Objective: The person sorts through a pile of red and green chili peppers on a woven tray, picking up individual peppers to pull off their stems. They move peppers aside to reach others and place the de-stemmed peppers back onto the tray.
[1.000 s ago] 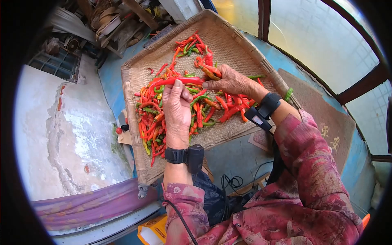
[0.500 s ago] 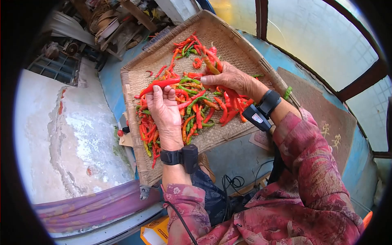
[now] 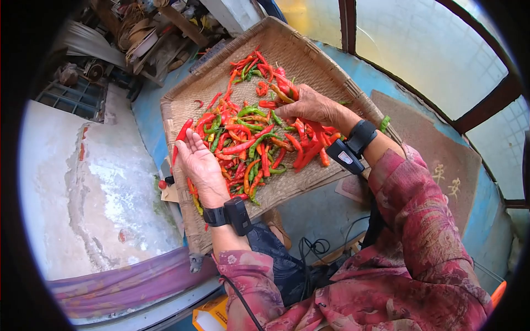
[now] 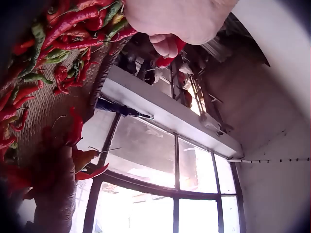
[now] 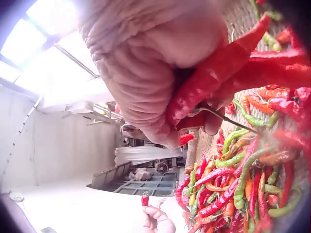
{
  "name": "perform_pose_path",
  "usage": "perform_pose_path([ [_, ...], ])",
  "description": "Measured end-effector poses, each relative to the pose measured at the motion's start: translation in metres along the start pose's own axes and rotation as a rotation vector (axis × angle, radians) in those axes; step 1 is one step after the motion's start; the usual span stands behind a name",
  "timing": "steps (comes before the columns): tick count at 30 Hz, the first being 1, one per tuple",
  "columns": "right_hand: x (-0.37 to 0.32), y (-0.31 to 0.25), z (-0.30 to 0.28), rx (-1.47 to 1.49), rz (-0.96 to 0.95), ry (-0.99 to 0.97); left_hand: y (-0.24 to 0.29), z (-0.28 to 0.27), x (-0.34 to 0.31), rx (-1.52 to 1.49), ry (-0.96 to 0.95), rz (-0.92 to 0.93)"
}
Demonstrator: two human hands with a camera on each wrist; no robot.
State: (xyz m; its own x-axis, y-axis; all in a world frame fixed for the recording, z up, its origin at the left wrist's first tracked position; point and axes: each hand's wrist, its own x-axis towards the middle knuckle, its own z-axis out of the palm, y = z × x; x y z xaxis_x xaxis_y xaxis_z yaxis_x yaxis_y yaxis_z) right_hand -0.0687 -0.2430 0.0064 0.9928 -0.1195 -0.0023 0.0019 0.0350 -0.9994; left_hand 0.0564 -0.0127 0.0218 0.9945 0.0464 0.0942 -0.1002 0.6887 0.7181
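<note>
In the head view my left hand [image 3: 201, 165] is palm up over the near-left side of a woven tray [image 3: 309, 49]. It pinches one long red chili pepper [image 3: 183, 132] at the thumb, the pepper pointing up past the tray's left rim. My right hand [image 3: 319, 107] grips a bunch of red and orange chili peppers [image 5: 214, 73] over the tray's right half. Their tips stick out on both sides of the fingers, and a thin stem shows in the right wrist view. Under and between both hands lies a heap of red, green and orange chili peppers [image 3: 256, 157].
A cracked white wall [image 3: 110, 187] stands close on the left, above a purple cloth [image 3: 132, 284]. Windows [image 3: 430, 60] line the right side. Cables [image 3: 314, 245] hang below the tray. A brown board [image 3: 425, 143] lies beyond the right rim. Clutter [image 3: 143, 41] fills the back left.
My left hand has drawn a red chili pepper away from the right hand, leftward to the tray's left rim, turning it upright. The right hand keeps its bunch and has moved little.
</note>
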Motion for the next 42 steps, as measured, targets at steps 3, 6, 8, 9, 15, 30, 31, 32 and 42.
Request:
perform_pose_path([
  [3,0.003,0.002,0.000,0.101,-0.036,-0.050,-0.007,0.001,-0.008,0.032,-0.095,-0.209],
  [6,0.008,0.007,0.009,0.165,-0.094,-0.064,-0.022,0.023,-0.042,0.306,-0.352,-0.447],
  [8,0.004,0.001,0.015,0.159,-0.111,-0.120,-0.032,0.033,-0.064,0.340,-0.440,-0.460],
  [9,0.002,-0.001,0.017,0.153,-0.132,-0.171,-0.036,0.033,-0.064,0.339,-0.436,-0.463],
  [15,0.012,0.016,0.013,-0.112,-0.181,-0.154,-0.041,0.033,-0.064,0.338,-0.473,-0.453],
  [30,0.012,0.016,0.003,-0.154,-0.124,0.128,-0.002,0.009,-0.016,0.026,-0.336,-0.182],
  [31,0.012,0.016,0.004,-0.131,-0.110,0.108,0.000,0.003,-0.008,0.022,-0.318,-0.138],
  [32,0.013,0.017,0.004,-0.108,-0.096,0.089,-0.001,0.000,-0.005,0.021,-0.318,-0.140],
  [42,0.008,0.010,0.017,-0.180,-0.158,-0.146,-0.024,0.025,-0.047,0.509,-0.317,-0.124],
])
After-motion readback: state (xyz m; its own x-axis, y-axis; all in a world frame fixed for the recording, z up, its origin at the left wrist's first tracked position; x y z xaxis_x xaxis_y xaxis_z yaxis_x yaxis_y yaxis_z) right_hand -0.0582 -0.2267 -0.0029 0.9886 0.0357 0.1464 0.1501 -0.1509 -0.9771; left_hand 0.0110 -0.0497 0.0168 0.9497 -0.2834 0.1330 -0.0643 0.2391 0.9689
